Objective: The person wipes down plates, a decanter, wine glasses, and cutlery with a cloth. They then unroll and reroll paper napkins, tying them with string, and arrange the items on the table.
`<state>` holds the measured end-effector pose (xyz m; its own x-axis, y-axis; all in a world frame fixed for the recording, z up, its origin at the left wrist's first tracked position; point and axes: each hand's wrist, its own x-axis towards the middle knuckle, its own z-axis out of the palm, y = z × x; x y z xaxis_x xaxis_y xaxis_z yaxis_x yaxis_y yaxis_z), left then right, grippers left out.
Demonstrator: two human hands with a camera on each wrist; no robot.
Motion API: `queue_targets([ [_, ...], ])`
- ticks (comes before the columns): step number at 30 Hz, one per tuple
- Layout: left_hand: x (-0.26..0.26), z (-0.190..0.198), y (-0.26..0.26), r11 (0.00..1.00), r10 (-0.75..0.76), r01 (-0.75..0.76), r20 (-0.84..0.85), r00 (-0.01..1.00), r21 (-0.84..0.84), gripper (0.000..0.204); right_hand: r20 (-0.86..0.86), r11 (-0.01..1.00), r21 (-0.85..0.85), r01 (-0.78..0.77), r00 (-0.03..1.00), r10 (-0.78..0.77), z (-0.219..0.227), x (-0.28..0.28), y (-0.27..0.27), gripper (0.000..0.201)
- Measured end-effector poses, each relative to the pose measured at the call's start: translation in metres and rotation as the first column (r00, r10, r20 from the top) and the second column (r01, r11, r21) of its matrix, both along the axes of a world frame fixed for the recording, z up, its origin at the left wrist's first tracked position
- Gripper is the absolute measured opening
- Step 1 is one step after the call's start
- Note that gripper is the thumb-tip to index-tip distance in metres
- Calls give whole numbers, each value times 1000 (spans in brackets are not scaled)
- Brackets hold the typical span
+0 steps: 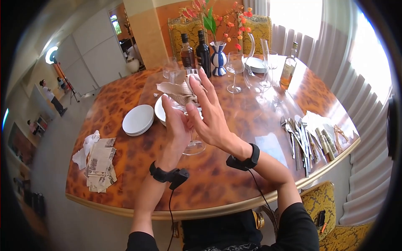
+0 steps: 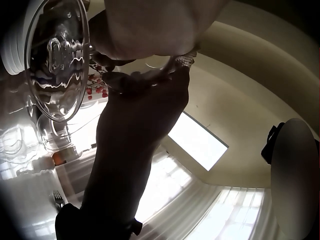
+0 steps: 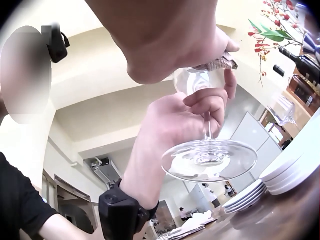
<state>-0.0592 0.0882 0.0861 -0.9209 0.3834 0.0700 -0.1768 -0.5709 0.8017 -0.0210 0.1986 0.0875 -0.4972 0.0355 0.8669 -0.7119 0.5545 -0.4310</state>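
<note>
Over the table, my left hand (image 1: 176, 127) holds a stemmed wine glass, its fingers curled round the stem just below the bowl. The clear round foot (image 3: 210, 161) of the glass points down in the right wrist view. My right hand (image 1: 212, 119) is at the bowl, holding a beige textured cloth (image 1: 178, 93) between thumb and fingers against the glass near its rim. A loose flap of this cloth hangs out to the left. Part of the bowl is hidden by the cloth and both hands.
White plates (image 1: 138, 120) are stacked behind the left hand. Patterned napkins (image 1: 100, 163) lie at the left edge, cutlery (image 1: 300, 140) at the right. Farther back stand dark bottles (image 1: 203, 54), a striped vase (image 1: 218, 58), wine glasses (image 1: 235, 69), a glass decanter (image 1: 256, 73) and an amber bottle (image 1: 288, 69).
</note>
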Motion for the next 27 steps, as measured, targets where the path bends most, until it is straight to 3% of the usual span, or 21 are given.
queue_targets([
  [2, 2, 4, 3, 999, 0, -3, -88, 996, -35, 73, -129, 999, 3, 33, 991, -32, -6, -7, 5, 50],
  [4, 4, 2, 5, 999, -10, 9, -32, 999, -44, 67, -185, 999, 4, 48, 982, -46, -10, -9, 11, 46],
  [6, 0, -3, 5, 993, -36, 29, -60, 998, -119, 60, -278, 976, 153, 158, 954, -111, -7, -7, 19, 42],
  [7, 3, -2, 4, 993, -41, 29, -105, 994, -112, 55, -306, 975, 149, 164, 945, -112, -8, -7, 19, 37],
  [11, 6, -8, -2, 986, -105, 92, -93, 990, -139, 52, -292, 969, 174, 172, 949, -116, -9, -10, 24, 32],
  [13, -1, -19, -6, 967, -229, 223, -36, 973, -126, 52, -300, 986, 127, 113, 951, -70, -9, -15, 27, 28],
  [17, 5, -13, -6, 970, -223, 222, 0, 975, -103, 54, -350, 980, 186, 67, 937, 3, -12, -18, 36, 26],
  [20, 5, -5, -4, 976, -208, 210, 41, 977, -57, 62, -410, 949, 308, 66, 910, 70, -18, -18, 39, 24],
  [23, 4, -1, -10, 929, -328, 312, 54, 943, 198, 61, -425, 902, 425, 72, 896, 128, -25, -19, 40, 24],
  [24, 3, 0, -12, 929, -329, 313, 56, 943, 195, 61, -425, 904, 422, 73, 897, 126, -26, -20, 41, 24],
  [26, 4, 5, -14, 940, -338, 340, -60, 939, 28, 57, -423, 943, 328, 61, 902, 89, -26, -22, 42, 27],
  [27, 7, 10, -9, 974, -228, 228, -5, 974, 16, 52, -393, 966, 257, 38, 917, 69, -27, -22, 41, 30],
])
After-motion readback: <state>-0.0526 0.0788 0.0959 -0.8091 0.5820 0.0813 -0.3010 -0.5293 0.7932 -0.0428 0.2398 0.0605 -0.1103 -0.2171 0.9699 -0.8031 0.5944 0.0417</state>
